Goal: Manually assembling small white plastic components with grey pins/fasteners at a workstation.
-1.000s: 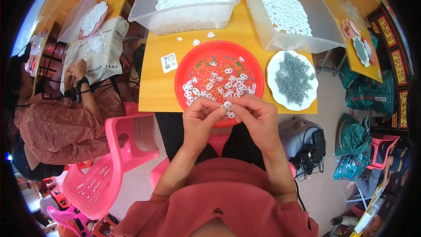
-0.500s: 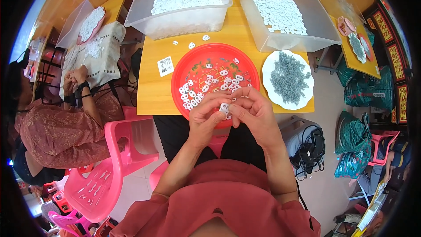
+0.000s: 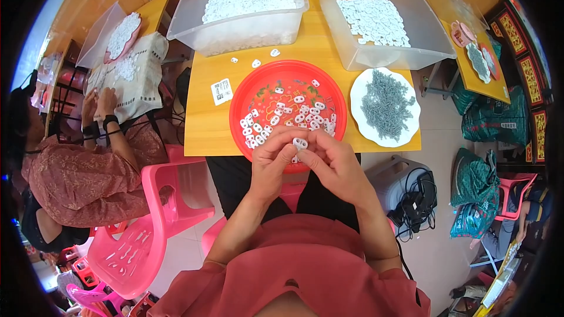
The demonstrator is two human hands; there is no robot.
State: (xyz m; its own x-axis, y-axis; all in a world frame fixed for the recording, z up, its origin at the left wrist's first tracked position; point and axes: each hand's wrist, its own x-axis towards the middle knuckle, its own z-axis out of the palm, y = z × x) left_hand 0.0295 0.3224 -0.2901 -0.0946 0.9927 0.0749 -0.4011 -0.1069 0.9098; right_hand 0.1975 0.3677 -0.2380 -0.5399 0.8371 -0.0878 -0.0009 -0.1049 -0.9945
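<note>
My left hand (image 3: 274, 158) and my right hand (image 3: 332, 158) meet at the near rim of a round red tray (image 3: 257, 85) and pinch one small white plastic piece (image 3: 300, 142) between their fingertips. Several more of these white pieces (image 3: 282, 118) lie scattered in the tray. To the right of the tray stands a white plate (image 3: 358, 120) heaped with small grey metal parts (image 3: 386, 103).
Two clear bins hold white pieces, one at the back left (image 3: 238, 26) and one at the back right (image 3: 405, 47), on the yellow table (image 3: 205, 123). A few loose pieces (image 3: 256, 62) and a small card (image 3: 222, 90) lie there. Another person (image 3: 76, 164) works at the left; pink chairs (image 3: 147, 240) stand below.
My hands have drawn a little toward me from the tray's rim, still working the white piece between the fingertips. The view has shifted slightly.
</note>
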